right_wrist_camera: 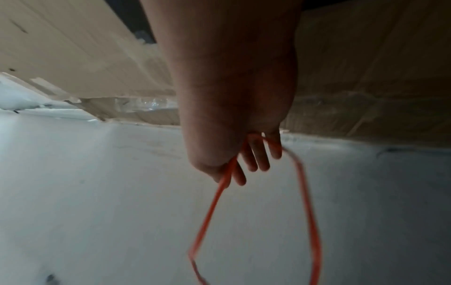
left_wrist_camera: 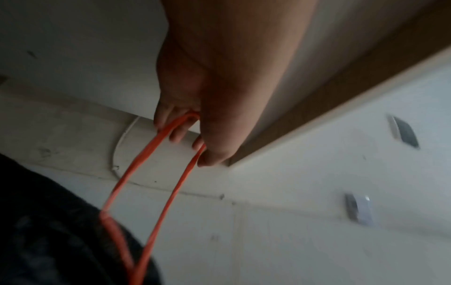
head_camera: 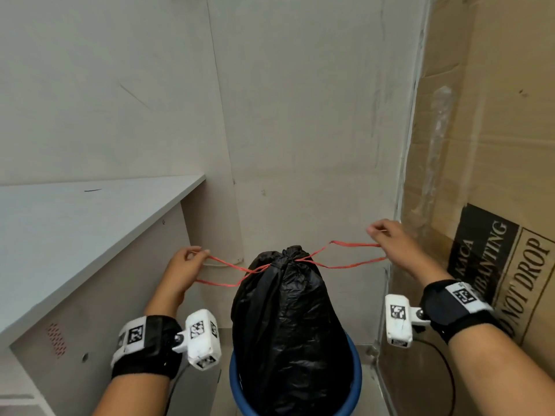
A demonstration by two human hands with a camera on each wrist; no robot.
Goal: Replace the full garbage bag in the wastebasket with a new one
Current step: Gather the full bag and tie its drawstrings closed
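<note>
A full black garbage bag [head_camera: 288, 319] stands upright in a blue wastebasket [head_camera: 356, 382], its mouth cinched at the top. Red drawstring loops run out from the gathered neck to both sides. My left hand [head_camera: 187, 265] holds the left drawstring loop [head_camera: 222, 264], with fingers curled through it in the left wrist view [left_wrist_camera: 185, 133]. My right hand [head_camera: 387, 241] holds the right drawstring loop [head_camera: 351, 255], the red drawstring [right_wrist_camera: 302, 192] hooked over its fingers [right_wrist_camera: 258, 154]. Both loops are pulled outward, away from the bag.
A grey desk [head_camera: 75, 217] with a side panel stands close on the left. A large cardboard box [head_camera: 492, 175] printed "DO NOT DROP" leans on the right. A beige wall [head_camera: 300, 115] is right behind the bag. The wastebasket sits in the narrow gap between them.
</note>
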